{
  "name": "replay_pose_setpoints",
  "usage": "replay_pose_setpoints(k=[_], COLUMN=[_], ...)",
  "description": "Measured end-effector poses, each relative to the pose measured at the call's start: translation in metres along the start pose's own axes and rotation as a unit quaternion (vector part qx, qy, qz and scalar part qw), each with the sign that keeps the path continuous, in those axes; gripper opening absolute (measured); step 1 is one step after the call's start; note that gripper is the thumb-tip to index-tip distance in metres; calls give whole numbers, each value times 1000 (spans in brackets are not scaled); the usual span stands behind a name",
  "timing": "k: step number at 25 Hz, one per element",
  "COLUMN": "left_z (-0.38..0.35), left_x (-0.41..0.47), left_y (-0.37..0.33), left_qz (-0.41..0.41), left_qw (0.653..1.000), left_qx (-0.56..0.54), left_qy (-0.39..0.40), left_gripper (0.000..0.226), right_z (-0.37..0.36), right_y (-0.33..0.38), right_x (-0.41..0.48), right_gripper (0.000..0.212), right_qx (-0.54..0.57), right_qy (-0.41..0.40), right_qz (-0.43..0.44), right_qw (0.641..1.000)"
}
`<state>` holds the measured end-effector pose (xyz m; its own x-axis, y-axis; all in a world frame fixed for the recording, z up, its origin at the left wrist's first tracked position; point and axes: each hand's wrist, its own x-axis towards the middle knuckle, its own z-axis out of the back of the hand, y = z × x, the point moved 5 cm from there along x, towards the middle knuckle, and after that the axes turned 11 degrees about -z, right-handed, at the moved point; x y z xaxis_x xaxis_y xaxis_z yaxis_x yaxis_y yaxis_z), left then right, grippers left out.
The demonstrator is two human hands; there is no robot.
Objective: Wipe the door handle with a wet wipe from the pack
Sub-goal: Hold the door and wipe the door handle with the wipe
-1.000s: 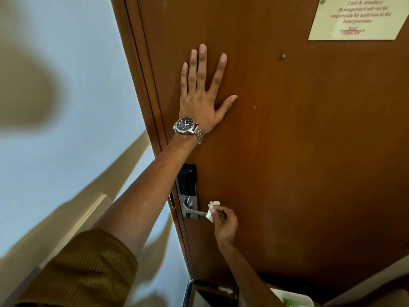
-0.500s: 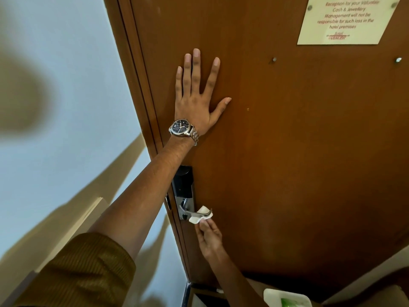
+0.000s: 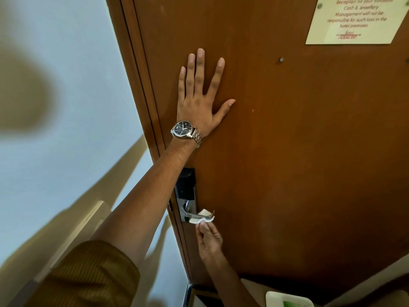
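Note:
A silver lever door handle [image 3: 197,215] sticks out from a lock plate with a black panel [image 3: 187,187] at the left edge of the brown wooden door [image 3: 298,151]. My right hand [image 3: 209,240] reaches up from below and pinches a small folded white wet wipe [image 3: 202,220] against the underside and far end of the handle. My left hand [image 3: 200,100], with a wristwatch on it, lies flat on the door above the lock, fingers spread. The white and green wipe pack [image 3: 288,300] shows at the bottom edge.
A cream notice with red print [image 3: 354,21] is fixed to the door at top right. The door frame [image 3: 141,96] runs along the left of the door, with a pale wall [image 3: 66,107] beyond it. A small screw [image 3: 281,59] sits in the door.
My right hand dropped from level with the handle's end to below it, and the wipe went from the tip to under the lever. My left hand stayed flat on the door.

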<state>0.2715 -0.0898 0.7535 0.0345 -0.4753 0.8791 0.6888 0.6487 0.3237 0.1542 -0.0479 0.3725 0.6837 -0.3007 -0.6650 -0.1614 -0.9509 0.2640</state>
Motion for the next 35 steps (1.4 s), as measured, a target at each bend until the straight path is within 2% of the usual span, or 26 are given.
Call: replay_pose_setpoints(k=[5,7,8,9,11,13,15,16,18,20,21,22,25,26,28,29,31,32,33,35], left_z=[-1,0,0,1,1,2,1,0,-1,-2,-3,-4,-5,-5,-5,-4,-3,-2,-2,-2], left_x=[-3,-3,-2,-2,-2,-2,-2,-2,-1,-2,-2,-2,-1,-2,-2,-2,-2,-2,-2,-2], left_y=[0,-1,-2,-2,-2,-2,-2,-2,-2,-2,-3,-2,-1,-1,-1,-1,0,0,0,-1], left_qz=[4,3,4,4,5,6,6,7,7,8,7,6,0,0,-2,-3,-2,0,0,-1], left_qw=[1000,1000,1000,1000,1000,1000,1000,1000,1000,1000,1000,1000,1000,1000,1000,1000,1000,1000,1000,1000], left_qx=[1,2,2,0,-1,-5,-6,-6,-8,-7,-4,-2,2,3,4,5,9,10,10,9], left_qy=[-3,-3,-1,1,4,1,-1,-2,-7,-11,-12,-12,-14,-15,-14,-11,-6,-4,-3,-4], left_gripper=[81,81,82,82,81,81,81,81,81,81,81,81,81,81,82,82,82,82,82,82], right_z=[7,3,1,0,-2,-4,-8,-12,-21,-36,-46,-58,-89,-94,-95,-91,-76,-67,-57,-42], right_y=[30,40,46,52,62,69,70,68,58,41,32,22,-4,-10,-15,-16,-11,-5,2,22], right_x=[-4,-9,-12,-15,-20,-19,-19,-19,-15,-8,-6,-4,-5,-6,-7,-7,-9,-10,-11,-12], right_gripper=[18,22,22,21,20,24,31,33,39,55,58,57,37,31,23,22,26,33,42,59], right_qx=[-78,-183,-268,-360,-523,-662,-755,-781,-830,-875,-885,-888,-876,-874,-860,-850,-835,-838,-849,-866], right_qy=[-133,-147,-144,-132,-92,-66,-54,-47,-31,-33,-38,-42,-61,-71,-63,-33,36,53,58,51], right_qz=[108,201,261,323,412,452,481,484,453,421,410,404,414,426,482,512,548,542,524,490], right_qw=[982,951,916,865,740,593,442,393,323,237,219,216,240,223,154,118,48,30,34,84])
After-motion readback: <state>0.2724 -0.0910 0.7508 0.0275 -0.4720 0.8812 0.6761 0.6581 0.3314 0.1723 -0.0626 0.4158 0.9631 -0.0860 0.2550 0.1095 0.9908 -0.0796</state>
